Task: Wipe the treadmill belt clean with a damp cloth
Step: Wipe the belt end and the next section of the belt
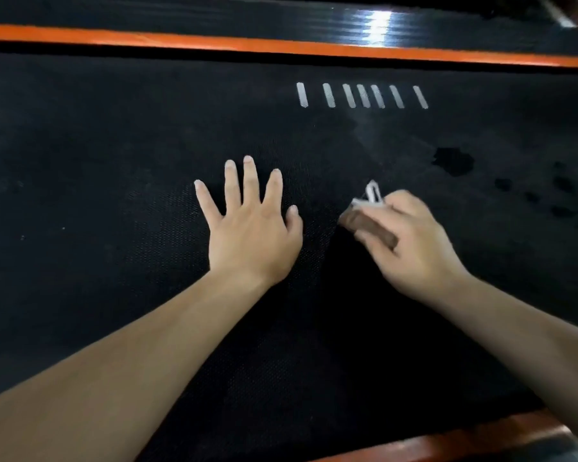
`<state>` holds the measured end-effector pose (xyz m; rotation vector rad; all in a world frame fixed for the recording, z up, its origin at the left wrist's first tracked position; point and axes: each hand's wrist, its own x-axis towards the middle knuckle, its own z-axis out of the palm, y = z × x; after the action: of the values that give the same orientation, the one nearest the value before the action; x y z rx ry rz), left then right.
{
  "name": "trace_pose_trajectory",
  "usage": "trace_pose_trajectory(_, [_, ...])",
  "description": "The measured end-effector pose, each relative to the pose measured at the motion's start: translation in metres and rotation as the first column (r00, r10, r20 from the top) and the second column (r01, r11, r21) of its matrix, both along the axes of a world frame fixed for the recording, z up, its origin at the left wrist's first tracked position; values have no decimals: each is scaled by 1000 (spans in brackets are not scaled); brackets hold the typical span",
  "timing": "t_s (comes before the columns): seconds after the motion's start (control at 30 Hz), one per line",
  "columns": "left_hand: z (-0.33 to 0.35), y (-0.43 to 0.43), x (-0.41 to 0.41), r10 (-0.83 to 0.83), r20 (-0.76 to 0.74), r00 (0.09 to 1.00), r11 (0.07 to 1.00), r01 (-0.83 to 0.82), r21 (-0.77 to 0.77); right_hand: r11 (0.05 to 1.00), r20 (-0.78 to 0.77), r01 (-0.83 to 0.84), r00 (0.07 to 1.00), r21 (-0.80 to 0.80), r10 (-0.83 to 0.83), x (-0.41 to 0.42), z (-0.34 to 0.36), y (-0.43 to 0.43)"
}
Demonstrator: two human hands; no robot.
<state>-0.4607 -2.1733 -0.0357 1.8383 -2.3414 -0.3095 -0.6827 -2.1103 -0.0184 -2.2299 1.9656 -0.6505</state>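
The black textured treadmill belt (114,161) fills most of the head view. My left hand (251,228) lies flat on it near the middle, palm down with fingers spread and nothing in it. To its right, my right hand (411,241) is closed around a small brown spray bottle (367,225) with a white nozzle pointing up and away. A faint mist hangs above the nozzle. Dark wet patches (454,161) mark the belt at the right. No cloth is visible.
Several white stripes (361,95) are printed on the belt's far part. An orange strip (214,41) and a glossy black side rail (281,18) run along the far edge. Another orange rail (464,438) borders the near right edge.
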Motion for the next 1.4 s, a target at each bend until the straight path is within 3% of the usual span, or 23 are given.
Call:
trace_pose_trajectory(0.07, [1,0,-1,9,4,1000,1000,-9,-13,993,-25,-113,993,13,114,-12,2,-5])
trace_pose_trajectory(0.1, [2,0,-2,11,14,1000,1000,-11,-9,996,-28,-87,996,-13,86,-22,2,-20])
trace_pose_trajectory(0.2, [5,0,-6,24,57,998,1000,-25,15,971,16,238,971,-35,-238,-42,1,-70])
trace_pose_trajectory(0.23, [7,-2,-10,34,54,998,999,-35,20,961,-18,270,962,-50,-272,-38,-1,-76])
trace_pose_trajectory(0.3, [12,-10,-21,56,14,998,998,-56,32,990,-120,103,986,-99,-115,-18,-3,-65])
trace_pose_trajectory(0.37, [13,-19,-32,67,-40,997,997,-65,45,991,-76,-124,990,-44,120,-3,-3,-42])
trace_pose_trajectory(0.43, [9,-24,-37,47,-29,998,998,-46,36,981,-111,-195,975,-26,191,-16,1,-48])
trace_pose_trajectory(0.5, [3,-24,-35,39,4,999,999,-39,17,996,-138,-48,990,-81,36,-43,4,-83])
trace_pose_trajectory(0.57, [2,-23,-34,47,2,999,999,-47,23,973,-63,228,971,-25,-229,-67,8,-113])
trace_pose_trajectory(0.6, [2,-23,-34,50,0,999,999,-49,23,958,-48,286,957,-7,-286,-65,8,-116])
trace_pose_trajectory(0.67, [3,-23,-35,48,9,999,999,-48,16,982,-62,179,981,-56,-182,-43,3,-102])
trace_pose_trajectory(0.77, [2,-21,-35,48,33,998,999,-48,-6,986,-18,-164,986,-6,164,-22,2,-66])
trace_pose_trajectory(0.83, [1,-20,-35,47,44,998,999,-46,-17,976,-73,-218,973,9,218,-32,5,-79])
trace_pose_trajectory(0.9, [0,-21,-35,46,48,998,999,-45,-22,998,-81,-3,997,-56,-1,-51,9,-113])
trace_pose_trajectory(0.97, [0,-21,-36,47,46,998,999,-47,-16,952,-40,301,952,-51,-303,-57,10,-140])
trace_pose_trajectory(1.0, [0,-21,-36,49,48,998,999,-48,-19,934,-49,356,933,-38,-357,-48,9,-143])
trace_pose_trajectory(1.03, [1,-21,-37,51,50,997,998,-49,-24,949,-55,314,948,-26,-315,-34,7,-140])
trace_pose_trajectory(1.1, [1,-21,-37,57,56,997,998,-55,-31,999,-22,15,1000,-37,-16,-8,4,-120])
trace_pose_trajectory(1.17, [1,-21,-38,61,53,997,998,-59,-32,981,-21,-192,981,-6,192,-7,6,-113])
trace_pose_trajectory(1.23, [2,-21,-37,56,44,997,998,-55,-28,996,-84,-88,993,-30,85,-25,9,-142])
trace_pose_trajectory(1.33, [3,-21,-38,50,37,998,999,-50,-22,943,-33,331,943,-40,-332,-52,13,-185])
trace_pose_trajectory(1.4, [2,-21,-38,46,42,998,999,-45,-25,967,-21,255,967,-26,-256,-35,10,-183])
